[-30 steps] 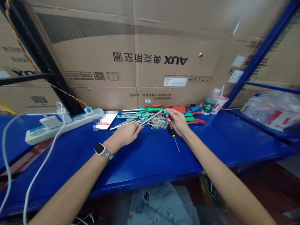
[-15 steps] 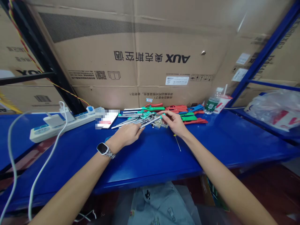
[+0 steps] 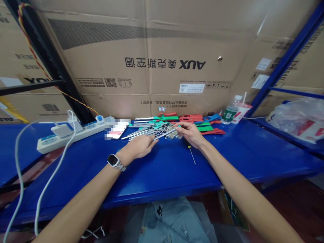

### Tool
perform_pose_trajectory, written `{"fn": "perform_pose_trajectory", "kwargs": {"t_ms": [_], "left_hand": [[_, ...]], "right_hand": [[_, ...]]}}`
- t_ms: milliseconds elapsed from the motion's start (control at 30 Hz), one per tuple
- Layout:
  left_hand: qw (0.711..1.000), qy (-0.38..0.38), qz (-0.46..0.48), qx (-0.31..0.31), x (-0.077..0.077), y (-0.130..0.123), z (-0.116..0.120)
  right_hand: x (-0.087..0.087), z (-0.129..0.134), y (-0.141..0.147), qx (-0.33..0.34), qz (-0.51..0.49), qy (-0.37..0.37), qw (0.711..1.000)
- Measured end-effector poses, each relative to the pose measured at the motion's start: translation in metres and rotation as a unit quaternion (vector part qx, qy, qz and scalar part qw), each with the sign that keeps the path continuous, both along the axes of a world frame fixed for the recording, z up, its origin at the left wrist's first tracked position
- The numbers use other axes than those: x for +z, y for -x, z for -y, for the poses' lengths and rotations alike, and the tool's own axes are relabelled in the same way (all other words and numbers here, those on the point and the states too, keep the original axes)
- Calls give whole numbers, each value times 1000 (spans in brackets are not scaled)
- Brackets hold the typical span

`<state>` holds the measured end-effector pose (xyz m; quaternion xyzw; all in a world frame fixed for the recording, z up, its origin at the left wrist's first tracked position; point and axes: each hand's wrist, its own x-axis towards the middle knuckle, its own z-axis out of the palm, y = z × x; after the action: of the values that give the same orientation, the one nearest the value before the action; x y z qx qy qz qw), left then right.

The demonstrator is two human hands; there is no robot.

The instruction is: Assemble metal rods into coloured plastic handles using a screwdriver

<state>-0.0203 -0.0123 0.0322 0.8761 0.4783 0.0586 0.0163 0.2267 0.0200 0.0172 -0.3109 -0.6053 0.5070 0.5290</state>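
My left hand (image 3: 141, 146) is closed around the near part of a slim metal tube (image 3: 164, 133). At the tube's far right end, the fingers of my right hand (image 3: 189, 134) pinch a small green piece, partly hidden by the fingertips. Behind my hands lies a pile of similar metal tubes (image 3: 138, 132) with green ends and thin wires. Flat plastic lighter handles in red (image 3: 191, 118), green (image 3: 205, 127) and blue (image 3: 213, 117) are heaped right of the pile. A thin metal rod with a yellow head (image 3: 189, 147) lies just below my right hand.
On the blue table (image 3: 162, 175), a white power strip (image 3: 76, 134) with plugs and cables stands left, beside a phone-like white slab (image 3: 119, 129). A water bottle (image 3: 229, 113) and a paper cup with a straw (image 3: 242, 113) stand back right. A large cardboard box (image 3: 162, 44) closes off the back.
The whole view has shifted slightly. Both hands keep hold of the tube, and my right fingers have shifted a little around its green end.
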Motion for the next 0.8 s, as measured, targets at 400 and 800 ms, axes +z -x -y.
{"fn": "perform_pose_trajectory", "kwargs": {"t_ms": [400,800], "left_hand": [[999,17,43,-7,1,-2,0],[999,-18,-8,25,3,-6,2]], "right_hand": [[0,6,17,-30,-51,-19,998],[7,5,17,-126,-50,-19,991]]}}
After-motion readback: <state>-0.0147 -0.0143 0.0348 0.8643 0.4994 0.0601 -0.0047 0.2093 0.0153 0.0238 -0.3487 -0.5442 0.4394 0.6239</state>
